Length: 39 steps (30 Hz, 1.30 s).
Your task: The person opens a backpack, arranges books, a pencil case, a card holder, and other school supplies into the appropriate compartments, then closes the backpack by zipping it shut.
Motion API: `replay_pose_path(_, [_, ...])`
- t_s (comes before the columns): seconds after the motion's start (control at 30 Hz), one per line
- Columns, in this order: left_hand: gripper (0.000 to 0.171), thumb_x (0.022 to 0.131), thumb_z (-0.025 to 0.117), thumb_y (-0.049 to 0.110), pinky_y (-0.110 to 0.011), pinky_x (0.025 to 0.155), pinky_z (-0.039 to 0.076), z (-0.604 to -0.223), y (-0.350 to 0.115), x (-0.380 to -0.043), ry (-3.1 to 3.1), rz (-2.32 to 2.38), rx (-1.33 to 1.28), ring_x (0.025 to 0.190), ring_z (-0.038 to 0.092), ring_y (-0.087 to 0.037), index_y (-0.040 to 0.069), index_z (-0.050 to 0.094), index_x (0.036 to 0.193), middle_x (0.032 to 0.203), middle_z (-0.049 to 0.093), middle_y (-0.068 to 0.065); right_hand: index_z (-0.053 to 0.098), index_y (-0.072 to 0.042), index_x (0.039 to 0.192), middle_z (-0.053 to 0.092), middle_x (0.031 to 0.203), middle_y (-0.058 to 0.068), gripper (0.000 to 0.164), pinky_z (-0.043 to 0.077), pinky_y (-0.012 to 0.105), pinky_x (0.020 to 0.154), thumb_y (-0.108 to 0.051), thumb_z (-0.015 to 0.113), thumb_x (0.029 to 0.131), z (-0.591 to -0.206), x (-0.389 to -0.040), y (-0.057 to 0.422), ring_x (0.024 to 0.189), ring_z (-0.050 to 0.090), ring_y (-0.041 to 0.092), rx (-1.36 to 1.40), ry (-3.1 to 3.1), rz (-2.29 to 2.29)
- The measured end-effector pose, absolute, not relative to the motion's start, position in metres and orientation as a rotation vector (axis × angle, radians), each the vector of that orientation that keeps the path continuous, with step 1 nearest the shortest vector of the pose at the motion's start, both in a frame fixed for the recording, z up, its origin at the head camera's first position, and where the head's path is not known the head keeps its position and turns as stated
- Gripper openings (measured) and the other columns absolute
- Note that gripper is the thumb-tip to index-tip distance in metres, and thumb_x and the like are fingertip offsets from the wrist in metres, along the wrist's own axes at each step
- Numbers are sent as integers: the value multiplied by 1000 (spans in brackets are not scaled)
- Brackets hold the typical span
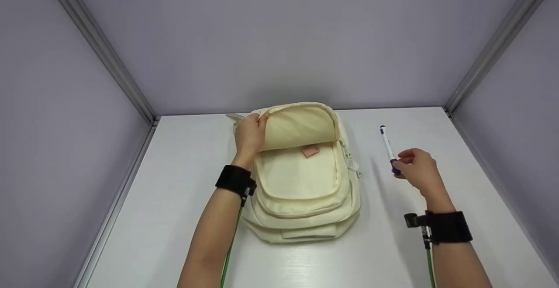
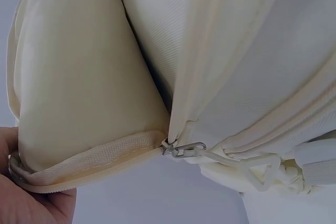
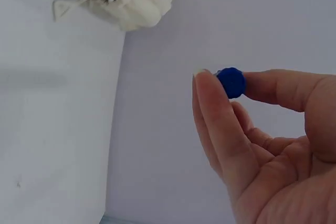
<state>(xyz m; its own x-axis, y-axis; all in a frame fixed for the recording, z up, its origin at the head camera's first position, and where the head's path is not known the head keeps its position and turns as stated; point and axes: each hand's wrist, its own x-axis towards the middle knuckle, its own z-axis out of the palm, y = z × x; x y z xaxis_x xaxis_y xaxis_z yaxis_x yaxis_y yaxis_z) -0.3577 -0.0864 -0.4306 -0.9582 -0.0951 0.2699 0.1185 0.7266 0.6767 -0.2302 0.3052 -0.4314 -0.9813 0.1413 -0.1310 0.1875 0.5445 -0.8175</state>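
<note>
A cream backpack (image 1: 301,220) lies on the white table, its front pocket unzipped. My left hand (image 1: 250,136) grips the edge of the pocket's flap (image 1: 301,126) at its upper left and holds it folded up. In the left wrist view, fingers pinch the flap's zippered edge (image 2: 105,156), and a zipper pull (image 2: 189,149) hangs at the corner of the opening. To the right of the bag, my right hand (image 1: 419,170) pinches a white marker (image 1: 387,144) by its dark blue end. The right wrist view shows that blue end (image 3: 231,83) between thumb and fingertips.
A small pink tag (image 1: 310,150) shows inside the open pocket. Zipper pulls and a pale loop (image 1: 353,164) hang along the bag's right side. Grey walls (image 1: 288,39) enclose the table (image 1: 174,192) at the back and both sides.
</note>
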Motion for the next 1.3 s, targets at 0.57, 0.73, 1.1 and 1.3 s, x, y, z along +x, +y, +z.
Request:
replay_pose_path(0.57, [48,100,55,41,-33,51,31,-411,-78,-354,-2615,-1051,-74,55,42,-18,15,40,63,59,39,1,51,13,110,61,98,22,25,57,33,60,-2,62,93,-432,-224,217,66,69,25,5,2279,-1662])
replay_pose_path(0.73, [47,100,55,41,-35,53,34,-409,-79,-354,-2606,-1063,-68,58,44,-19,15,42,64,61,41,0,52,12,108,61,97,20,22,57,33,57,-1,63,93,-444,-231,186,64,69,25,-15,2227,-1683])
replay_pose_path(1.1, [47,101,54,41,-32,50,32,-410,-79,-350,-2605,-1082,-91,54,40,-16,15,42,64,60,40,1,56,14,108,63,98,27,20,57,32,65,-3,59,97,-460,-254,139,68,70,25,110,2191,-1750])
replay_pose_path(1.3, [48,100,54,42,-30,48,27,-411,-79,-350,-2585,-1084,-109,50,36,-14,16,38,63,57,35,3,55,23,114,58,106,32,24,55,33,79,6,52,97,-464,-261,131,81,70,27,114,1950,-1868])
